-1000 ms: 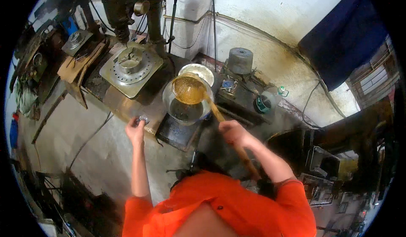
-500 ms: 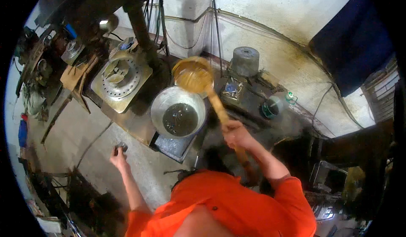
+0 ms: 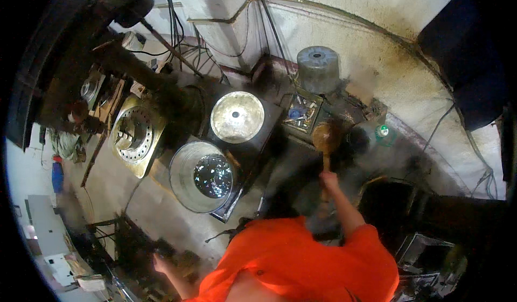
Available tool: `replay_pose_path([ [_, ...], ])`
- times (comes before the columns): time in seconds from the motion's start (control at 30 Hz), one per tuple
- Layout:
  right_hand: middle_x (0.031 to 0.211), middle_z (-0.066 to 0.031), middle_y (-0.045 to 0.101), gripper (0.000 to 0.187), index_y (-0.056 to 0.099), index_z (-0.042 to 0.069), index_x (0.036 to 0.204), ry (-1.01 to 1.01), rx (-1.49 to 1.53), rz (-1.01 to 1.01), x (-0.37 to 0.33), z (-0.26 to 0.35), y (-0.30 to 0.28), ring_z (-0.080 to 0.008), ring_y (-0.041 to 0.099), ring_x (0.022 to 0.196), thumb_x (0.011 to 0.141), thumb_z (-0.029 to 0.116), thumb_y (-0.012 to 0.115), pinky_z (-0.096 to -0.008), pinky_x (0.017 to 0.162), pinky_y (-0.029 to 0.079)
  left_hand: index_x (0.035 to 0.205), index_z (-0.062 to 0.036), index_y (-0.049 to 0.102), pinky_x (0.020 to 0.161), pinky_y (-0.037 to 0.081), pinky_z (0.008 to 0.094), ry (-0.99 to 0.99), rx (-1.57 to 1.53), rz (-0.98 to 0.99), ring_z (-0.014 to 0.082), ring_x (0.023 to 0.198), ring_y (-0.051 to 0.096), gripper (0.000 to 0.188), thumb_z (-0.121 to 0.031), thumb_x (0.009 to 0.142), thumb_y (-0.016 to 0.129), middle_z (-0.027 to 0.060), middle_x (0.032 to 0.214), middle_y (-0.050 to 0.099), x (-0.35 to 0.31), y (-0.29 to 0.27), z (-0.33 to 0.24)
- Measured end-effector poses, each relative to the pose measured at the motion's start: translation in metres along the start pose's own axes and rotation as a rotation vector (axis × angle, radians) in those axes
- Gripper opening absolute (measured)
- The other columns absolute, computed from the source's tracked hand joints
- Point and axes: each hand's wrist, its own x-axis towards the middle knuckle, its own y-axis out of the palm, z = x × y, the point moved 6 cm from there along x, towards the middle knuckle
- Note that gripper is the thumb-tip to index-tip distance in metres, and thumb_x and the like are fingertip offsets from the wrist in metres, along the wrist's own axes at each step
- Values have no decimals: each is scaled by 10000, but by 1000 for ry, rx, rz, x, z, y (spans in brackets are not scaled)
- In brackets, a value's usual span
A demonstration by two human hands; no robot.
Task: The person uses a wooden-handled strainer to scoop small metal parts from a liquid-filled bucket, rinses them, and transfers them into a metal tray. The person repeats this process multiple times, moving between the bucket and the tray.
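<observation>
My right hand is closed round the handle of a wooden mallet. The mallet's rounded head points away from me, to the right of the work stand. At the lower left, my left hand is closed in front of a dark background. Whatever its fingers hold is too dark to make out. Between the hands stands a round metal pot, its dark bottom covered with bright glints. Just beyond it is a round metal disc with a small centre hole. Neither hand touches the pot or the disc.
A drilled round plate on a machine base stands at left. Beyond the mallet are a tray of small parts and an upturned metal cylinder. A green-rimmed container is farther right. Cables run along the wall.
The mallet has swung right and away from above the pot, uncovering the metal disc. My left hand, earlier pinching a small dark piece, has moved down toward me. The view has shifted.
</observation>
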Motion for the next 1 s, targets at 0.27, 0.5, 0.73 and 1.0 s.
replay_pose_path([
  [0.27,640,-96,592,260,612,12,730,631,116,248,-28,-113,48,-211,571,582,709,270,602,-354,526,456,958,56,606,666,466,354,-29,-35,32,219,775,539,394,-272,743,646,105,940,597,-14,-18,-7],
  [0.5,708,-107,601,261,616,43,780,388,-565,534,-11,-122,68,-229,570,629,739,294,560,-368,559,457,960,61,601,675,460,355,192,293,42,220,765,537,391,-267,750,641,100,929,604,32,-28,-14],
  [0.73,692,-108,593,192,610,77,866,208,-389,460,-34,-67,47,-270,570,631,746,204,531,-361,522,455,929,47,604,666,465,378,26,73,-10,239,776,543,368,-272,749,639,96,906,604,1,-25,-13],
  [1.0,584,-48,502,107,577,-4,790,359,266,53,-104,26,-32,-133,497,518,706,58,557,-285,437,378,902,40,622,647,462,388,-161,121,-149,237,789,543,418,-335,720,659,146,902,608,-7,-46,15],
])
